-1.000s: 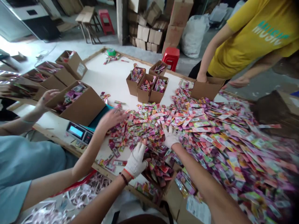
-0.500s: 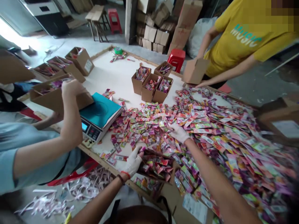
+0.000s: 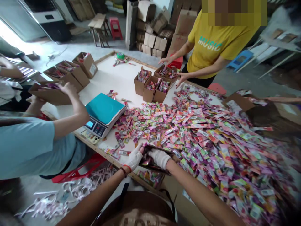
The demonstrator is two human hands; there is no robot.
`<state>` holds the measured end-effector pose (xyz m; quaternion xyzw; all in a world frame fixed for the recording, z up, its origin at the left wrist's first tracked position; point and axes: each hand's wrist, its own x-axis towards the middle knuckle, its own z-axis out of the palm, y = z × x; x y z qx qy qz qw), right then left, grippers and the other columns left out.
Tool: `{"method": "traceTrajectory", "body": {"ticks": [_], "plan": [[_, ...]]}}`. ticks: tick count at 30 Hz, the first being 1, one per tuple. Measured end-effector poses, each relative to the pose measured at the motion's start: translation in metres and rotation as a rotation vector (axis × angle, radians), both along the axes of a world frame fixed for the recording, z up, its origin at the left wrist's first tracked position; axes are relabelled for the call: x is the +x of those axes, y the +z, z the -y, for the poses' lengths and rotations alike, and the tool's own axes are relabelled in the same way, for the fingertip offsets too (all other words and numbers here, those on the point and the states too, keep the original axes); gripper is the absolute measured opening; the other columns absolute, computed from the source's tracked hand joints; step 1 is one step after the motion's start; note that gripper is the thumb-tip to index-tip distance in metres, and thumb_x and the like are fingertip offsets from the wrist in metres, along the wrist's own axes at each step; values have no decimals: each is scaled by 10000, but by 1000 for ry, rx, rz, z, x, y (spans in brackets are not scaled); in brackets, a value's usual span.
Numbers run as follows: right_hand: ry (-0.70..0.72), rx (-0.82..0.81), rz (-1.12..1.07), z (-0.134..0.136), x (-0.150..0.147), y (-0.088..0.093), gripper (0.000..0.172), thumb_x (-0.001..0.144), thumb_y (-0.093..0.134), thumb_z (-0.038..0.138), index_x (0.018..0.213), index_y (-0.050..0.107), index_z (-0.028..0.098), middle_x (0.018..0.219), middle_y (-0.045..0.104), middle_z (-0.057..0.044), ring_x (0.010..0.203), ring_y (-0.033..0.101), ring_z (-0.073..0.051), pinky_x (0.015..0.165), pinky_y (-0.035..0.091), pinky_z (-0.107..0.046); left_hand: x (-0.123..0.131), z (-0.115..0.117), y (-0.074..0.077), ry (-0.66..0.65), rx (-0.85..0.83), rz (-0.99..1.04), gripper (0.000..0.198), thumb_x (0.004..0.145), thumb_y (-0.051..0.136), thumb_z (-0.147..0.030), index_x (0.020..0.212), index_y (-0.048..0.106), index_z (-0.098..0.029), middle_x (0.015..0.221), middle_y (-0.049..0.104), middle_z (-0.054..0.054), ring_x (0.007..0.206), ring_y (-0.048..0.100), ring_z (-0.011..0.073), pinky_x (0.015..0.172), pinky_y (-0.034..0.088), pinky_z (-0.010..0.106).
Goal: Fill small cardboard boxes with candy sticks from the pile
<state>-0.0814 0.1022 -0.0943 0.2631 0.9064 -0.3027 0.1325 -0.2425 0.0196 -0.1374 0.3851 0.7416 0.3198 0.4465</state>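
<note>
My left hand (image 3: pixel 133 159), in a white glove, grips the left rim of a small cardboard box (image 3: pixel 157 169) at the table's near edge. The box holds small printed candy packets. My right hand (image 3: pixel 161 158), also gloved, reaches down into it from the right; its fingertips are hidden among the packets and the box wall. Right beside the box spreads a large heap of the same colourful packets (image 3: pixel 199 128).
A scale (image 3: pixel 103 110) with a teal top stands left of the heap. Filled boxes (image 3: pixel 149 91) stand mid-table, more at far left. A co-worker in light blue (image 3: pixel 30 144) handles a box (image 3: pixel 51 94); another in yellow (image 3: pixel 218 50) reaches toward the middle boxes. Paper strips (image 3: pixel 47 201) litter the floor.
My right hand has moved from the heap left and down into the box. The yellow-shirted co-worker's box now stands with the middle group. The other co-worker's box has shifted left, off the scale.
</note>
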Motion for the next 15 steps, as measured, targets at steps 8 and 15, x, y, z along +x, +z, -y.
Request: {"method": "traceTrajectory", "body": {"ticks": [8, 15], "plan": [[-141, 64, 186, 12, 44, 27, 380, 845, 399, 119, 1187, 558, 173, 1148, 575, -132, 1044, 553, -210, 910, 427, -323, 21, 12, 60, -702, 240, -535, 248, 845, 446, -248, 999, 636, -206, 1026, 621, 100, 963, 579, 231, 856, 461, 374], [-127, -36, 294, 4, 44, 22, 208, 805, 469, 130, 888, 659, 142, 953, 664, -139, 911, 610, -231, 800, 441, -315, 41, -33, 55, -950, -93, -518, 224, 742, 515, -218, 858, 703, -183, 873, 691, 101, 806, 627, 231, 709, 492, 323]]}}
